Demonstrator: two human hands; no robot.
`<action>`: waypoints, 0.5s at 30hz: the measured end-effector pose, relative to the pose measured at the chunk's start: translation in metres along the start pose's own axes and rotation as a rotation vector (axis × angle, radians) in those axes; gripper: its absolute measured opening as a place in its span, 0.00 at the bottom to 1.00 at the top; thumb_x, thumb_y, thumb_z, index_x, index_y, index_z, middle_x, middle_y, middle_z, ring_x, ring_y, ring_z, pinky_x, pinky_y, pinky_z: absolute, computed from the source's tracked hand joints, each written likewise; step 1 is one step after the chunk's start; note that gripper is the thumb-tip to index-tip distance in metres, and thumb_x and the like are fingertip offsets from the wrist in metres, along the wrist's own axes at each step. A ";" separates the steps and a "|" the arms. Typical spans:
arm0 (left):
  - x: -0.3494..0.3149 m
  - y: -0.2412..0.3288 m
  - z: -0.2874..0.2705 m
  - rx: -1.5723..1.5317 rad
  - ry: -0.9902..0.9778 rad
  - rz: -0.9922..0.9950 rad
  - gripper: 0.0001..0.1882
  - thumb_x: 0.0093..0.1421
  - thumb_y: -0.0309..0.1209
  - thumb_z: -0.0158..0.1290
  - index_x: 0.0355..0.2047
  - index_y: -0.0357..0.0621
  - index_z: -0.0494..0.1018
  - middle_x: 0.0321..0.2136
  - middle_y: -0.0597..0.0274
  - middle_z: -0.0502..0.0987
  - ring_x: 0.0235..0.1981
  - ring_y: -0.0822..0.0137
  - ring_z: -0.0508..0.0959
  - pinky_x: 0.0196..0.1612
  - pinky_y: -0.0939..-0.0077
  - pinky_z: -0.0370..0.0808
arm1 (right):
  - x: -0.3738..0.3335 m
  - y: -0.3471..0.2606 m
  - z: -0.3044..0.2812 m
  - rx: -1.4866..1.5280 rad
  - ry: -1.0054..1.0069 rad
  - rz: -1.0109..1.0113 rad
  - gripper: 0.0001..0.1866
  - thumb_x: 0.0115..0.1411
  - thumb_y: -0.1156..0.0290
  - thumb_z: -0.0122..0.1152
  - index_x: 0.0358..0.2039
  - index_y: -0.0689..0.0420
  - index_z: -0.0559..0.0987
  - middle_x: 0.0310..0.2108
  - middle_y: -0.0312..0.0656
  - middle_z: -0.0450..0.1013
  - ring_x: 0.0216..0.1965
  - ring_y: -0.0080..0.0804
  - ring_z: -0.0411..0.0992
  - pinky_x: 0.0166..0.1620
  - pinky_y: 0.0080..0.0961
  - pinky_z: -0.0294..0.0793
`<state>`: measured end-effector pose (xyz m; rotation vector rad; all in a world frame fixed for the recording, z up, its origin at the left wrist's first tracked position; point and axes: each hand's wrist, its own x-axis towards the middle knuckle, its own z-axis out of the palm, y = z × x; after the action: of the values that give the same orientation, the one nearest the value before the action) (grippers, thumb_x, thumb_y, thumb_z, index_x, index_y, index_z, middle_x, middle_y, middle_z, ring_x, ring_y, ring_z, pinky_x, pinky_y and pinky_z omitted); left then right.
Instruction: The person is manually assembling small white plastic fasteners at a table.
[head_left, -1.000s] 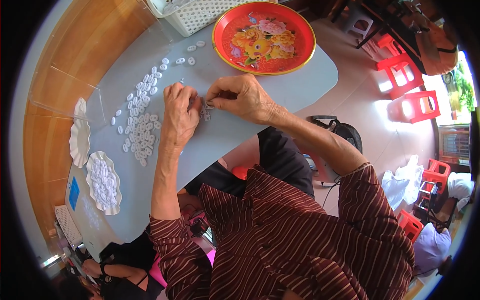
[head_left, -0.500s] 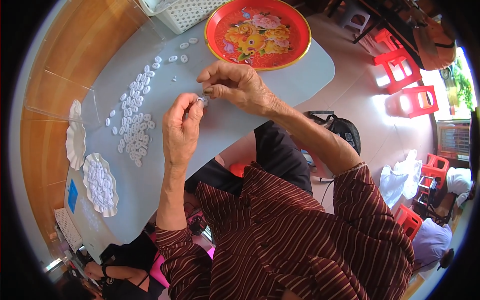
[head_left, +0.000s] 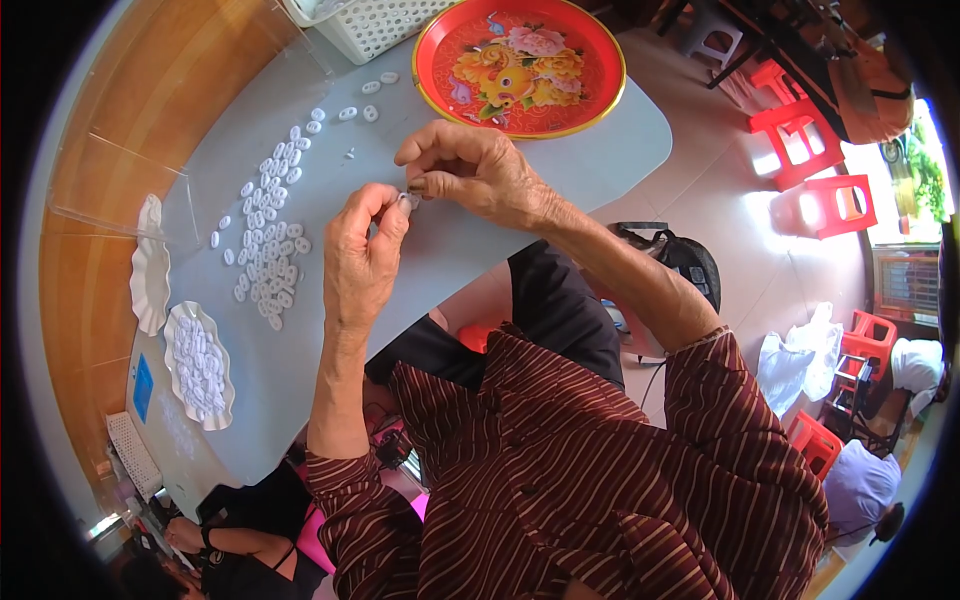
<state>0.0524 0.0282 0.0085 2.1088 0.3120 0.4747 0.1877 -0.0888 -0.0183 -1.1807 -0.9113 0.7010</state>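
Observation:
My left hand (head_left: 364, 250) pinches a small white plastic piece (head_left: 409, 200) between thumb and fingertips, above the grey table (head_left: 440, 270). From the right, my right hand (head_left: 485, 180) meets it with thumb and forefinger closed on the same piece; the fingertips cover most of it. To the left of my hands lies a loose spread of white oval pieces (head_left: 268, 255) with two small holes each. A few stray ovals (head_left: 371, 113) and tiny white bits (head_left: 350, 153) lie farther off. A wavy-edged white dish (head_left: 230, 390) holds many more white pieces.
A round red tray (head_left: 595, 70) with a flower print sits at the far table edge, beside a white perforated basket (head_left: 390, 38). Another wavy white dish (head_left: 150, 265) stands at the left. Another person's arm (head_left: 245, 543) shows at lower left; red stools (head_left: 795, 140) stand right.
Both hands stay together on the small piece, with only a slight shift of the fingertips. The view has moved a little; the things on the table lie as before.

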 end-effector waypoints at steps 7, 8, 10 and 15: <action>-0.001 -0.002 0.005 0.025 0.025 0.043 0.08 0.60 0.29 0.50 0.29 0.36 0.67 0.20 0.64 0.69 0.21 0.74 0.65 0.25 0.77 0.65 | 0.000 0.003 0.000 0.060 -0.034 -0.012 0.10 0.55 0.81 0.57 0.38 0.61 0.73 0.31 0.36 0.74 0.34 0.19 0.72 0.40 0.18 0.73; -0.001 0.001 0.004 0.015 0.015 0.032 0.08 0.60 0.29 0.50 0.29 0.36 0.67 0.20 0.64 0.68 0.21 0.74 0.65 0.24 0.78 0.65 | 0.000 0.002 0.000 0.111 -0.023 0.000 0.08 0.56 0.80 0.57 0.38 0.61 0.74 0.30 0.36 0.75 0.33 0.19 0.72 0.39 0.18 0.73; -0.003 0.003 0.002 0.005 0.007 0.020 0.08 0.60 0.29 0.50 0.29 0.36 0.67 0.20 0.63 0.68 0.21 0.74 0.65 0.24 0.78 0.64 | 0.000 -0.001 -0.001 0.039 -0.065 -0.007 0.06 0.57 0.76 0.58 0.36 0.62 0.75 0.29 0.35 0.74 0.32 0.18 0.71 0.38 0.18 0.73; -0.007 0.005 -0.001 -0.050 0.008 0.027 0.08 0.60 0.29 0.50 0.29 0.36 0.68 0.20 0.64 0.68 0.21 0.74 0.65 0.24 0.79 0.64 | -0.001 -0.006 -0.001 -0.074 -0.105 0.038 0.09 0.58 0.68 0.60 0.31 0.63 0.78 0.26 0.33 0.74 0.30 0.16 0.70 0.35 0.17 0.72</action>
<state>0.0459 0.0235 0.0111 2.0647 0.2741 0.5018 0.1884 -0.0919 -0.0128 -1.2380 -1.0124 0.7711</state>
